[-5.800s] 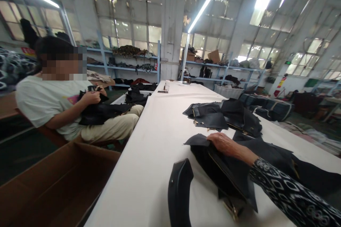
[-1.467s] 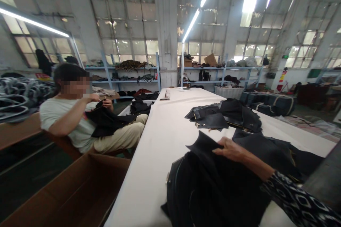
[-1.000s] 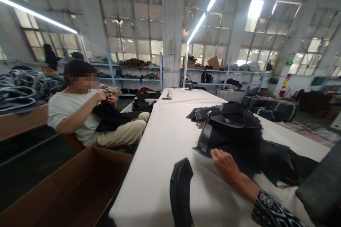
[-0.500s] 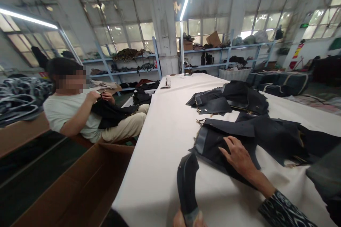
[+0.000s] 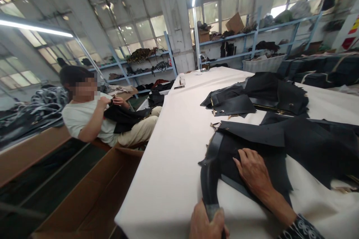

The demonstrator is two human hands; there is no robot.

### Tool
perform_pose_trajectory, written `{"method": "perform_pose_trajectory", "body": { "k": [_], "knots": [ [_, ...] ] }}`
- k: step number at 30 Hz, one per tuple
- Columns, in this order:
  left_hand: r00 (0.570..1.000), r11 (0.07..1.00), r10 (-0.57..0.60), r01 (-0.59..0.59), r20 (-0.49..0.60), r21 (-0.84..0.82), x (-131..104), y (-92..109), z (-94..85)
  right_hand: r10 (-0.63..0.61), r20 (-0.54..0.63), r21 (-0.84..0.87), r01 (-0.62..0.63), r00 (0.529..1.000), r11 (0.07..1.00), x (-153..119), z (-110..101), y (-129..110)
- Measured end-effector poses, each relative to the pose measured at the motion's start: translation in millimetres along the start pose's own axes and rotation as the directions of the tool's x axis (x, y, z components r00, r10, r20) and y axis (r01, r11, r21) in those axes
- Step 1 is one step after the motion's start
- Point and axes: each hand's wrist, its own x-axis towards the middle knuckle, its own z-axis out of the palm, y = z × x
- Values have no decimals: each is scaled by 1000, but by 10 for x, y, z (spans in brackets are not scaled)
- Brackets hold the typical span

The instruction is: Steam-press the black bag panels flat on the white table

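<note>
Closely together: a black strap and a black panel

Presently, the left hand is at the near side of the tabletop, and its fingers are closed around the lower end of the strap. The strap is curved, and its upper end lies at the left corner of the panel (whether it is joined there or only touching, I cannot tell).

The right hand rests upon the panel with the palm down. Its fingers are loosely open and a little bent, the thumb stands apart, and I see nothing gripped in them. A patterned sleeve covers this wrist.

The panel lies flat on the tabletop, with a metal clip at its far left corner. Just beyond it is a pile of black pieces, and at its right lies a black sheet.

To the left of the tabletop, a seated person holds black cloth in both hands, near an open cardboard box.
</note>
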Motion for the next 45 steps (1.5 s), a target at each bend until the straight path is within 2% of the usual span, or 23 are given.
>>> {"method": "perform_pose_trajectory", "body": {
  "k": [2, 4, 9, 14, 18, 24, 29, 32, 35, 40, 45],
  "knots": [
    [998, 999, 33, -31, 59, -39, 74, 66, 40, -17, 18, -19, 17, 1000, 1000, 4, -38, -8],
    [994, 991, 80, -72, 69, -110, 130, 127, 61, -35, 31, -47, 36, 999, 998, 5, -70, -16],
    [992, 971, 100, -113, -71, -212, 146, 169, 6, -34, 21, -73, 35, 999, 997, -4, -83, -21],
    [989, 988, 107, -117, -99, -98, 19, 152, -94, -17, -2, -50, 17, 1000, 999, -30, -40, -11],
    [992, 994, 102, -103, -73, -18, -75, 134, -72, -42, -12, 3, 42, 999, 999, -54, -32, -8],
    [998, 998, 44, -46, 47, 42, -145, 65, 31, -16, -49, 38, 18, 999, 999, -80, -10, 6],
    [986, 982, 138, -149, 91, 119, -40, 89, -22, -19, -56, 68, 23, 998, 997, -115, 13, 14],
    [965, 951, 218, -244, 148, 191, 19, 171, -119, -29, -44, 82, 33, 999, 996, -135, 21, 21],
    [949, 947, 239, -275, 206, 169, -20, 283, -183, -18, -36, 86, 22, 999, 996, -145, 10, 27],
    [972, 961, 204, -222, 120, 167, -223, 392, -154, 22, -12, 80, -21, 1000, 997, -147, -45, 18],
    [979, 961, 175, -193, 102, 200, -409, 421, -188, 27, 12, 84, -28, 1000, 996, -157, -93, 10]
  ]
}}
